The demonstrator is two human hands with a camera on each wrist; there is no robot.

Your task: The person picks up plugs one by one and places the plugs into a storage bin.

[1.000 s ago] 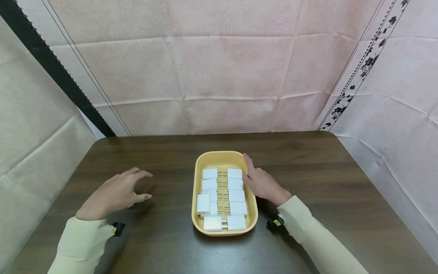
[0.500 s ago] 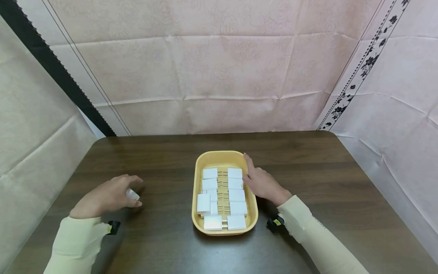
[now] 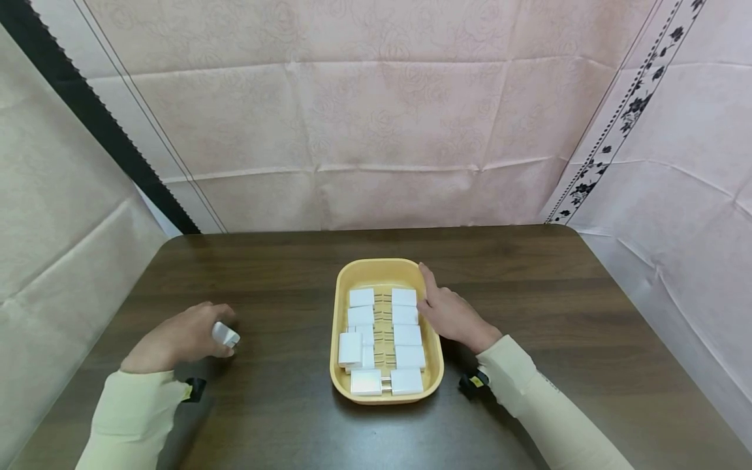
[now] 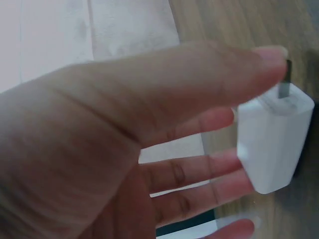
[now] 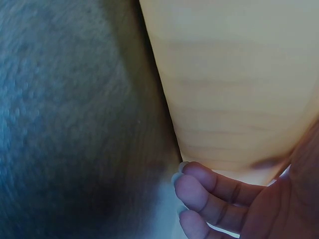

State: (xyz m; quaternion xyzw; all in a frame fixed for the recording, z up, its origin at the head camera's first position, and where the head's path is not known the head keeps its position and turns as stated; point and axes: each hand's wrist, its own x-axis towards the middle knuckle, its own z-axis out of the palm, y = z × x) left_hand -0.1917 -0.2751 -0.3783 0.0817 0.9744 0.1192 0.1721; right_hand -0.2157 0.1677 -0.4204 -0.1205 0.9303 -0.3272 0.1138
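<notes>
On the left of the head view, my left hand (image 3: 182, 336) holds a white charger plug (image 3: 225, 335) just above the table. Close up in the left wrist view, the charger plug (image 4: 273, 142) is a smooth white block with a flat metal prong at its top, pinched between thumb and fingers. My right hand (image 3: 455, 316) grips the right rim of a yellow tray (image 3: 383, 266), thumb over the rim. Its fingertips (image 5: 192, 191) touch the tray's outer wall in the right wrist view. Several white charger plugs (image 3: 407, 335) lie in two columns inside the tray, prongs facing inward.
One white plug (image 3: 350, 349) lies on top of others in the tray's left column. The dark wood table (image 3: 282, 418) extends on both sides of the tray. Pale patterned cloth (image 3: 382, 117) hangs behind the far edge and along both sides.
My left hand has shifted a little left, its fingers closing on the charger plug, which now shows more plainly between thumb and fingers. The right hand and the tray have stayed put.
</notes>
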